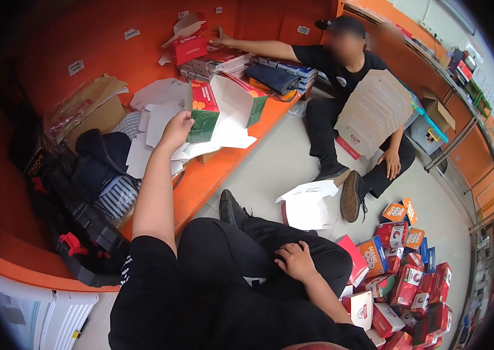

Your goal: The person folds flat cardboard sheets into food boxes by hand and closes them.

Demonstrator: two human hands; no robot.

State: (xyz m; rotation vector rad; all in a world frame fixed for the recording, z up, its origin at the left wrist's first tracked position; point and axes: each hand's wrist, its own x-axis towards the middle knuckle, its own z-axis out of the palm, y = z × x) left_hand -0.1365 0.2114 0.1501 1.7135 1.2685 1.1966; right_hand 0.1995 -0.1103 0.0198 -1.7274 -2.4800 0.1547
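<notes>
My left hand [177,129] reaches over the orange shelf [215,175], its fingers closed on the edge of a red and green carton [205,121]. The carton stands unfolded, its white inside and flaps showing. White cardboard sheets [159,96] lie behind and beside it. My right hand [298,261] rests on my black-trousered leg, fingers apart and holding nothing. Past that leg, an opened white carton [306,209] sits on the floor.
Opposite sits a person in black [340,73], one arm stretched to a red carton [190,50], a stack of flat cartons [374,111] on the lap. Many small boxes [406,284] are heaped at the right. Dark bags [104,153] lie on the left shelf.
</notes>
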